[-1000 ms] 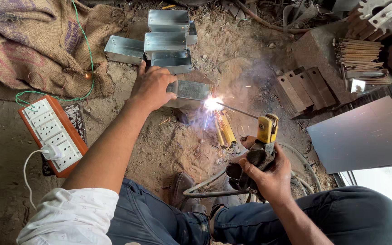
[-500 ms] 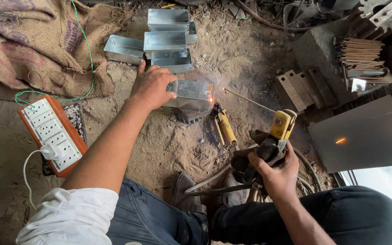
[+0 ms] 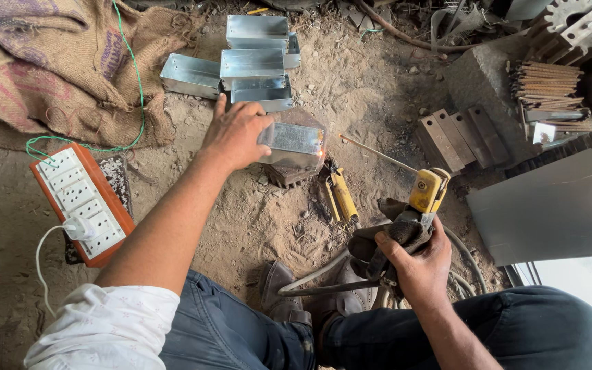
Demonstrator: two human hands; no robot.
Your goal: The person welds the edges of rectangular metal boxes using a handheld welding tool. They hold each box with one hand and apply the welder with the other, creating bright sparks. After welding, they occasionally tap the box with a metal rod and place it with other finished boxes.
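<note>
Sheet-metal box (image 3: 294, 139) lies crosswise on the sandy floor (image 3: 255, 219), held by my left hand (image 3: 236, 134); my right hand (image 3: 416, 264) grips the electrode holder (image 3: 425, 195), its rod (image 3: 377, 153) pointing at the box's right end.

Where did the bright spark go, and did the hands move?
The bright spark at the small metal box has faded to a small orange glow on its right edge. The right hand pulled the yellow holder and its thin rod back from the box, toward the right. The left hand stayed pressed on the box, and the stacked boxes lie unmoved.
</note>
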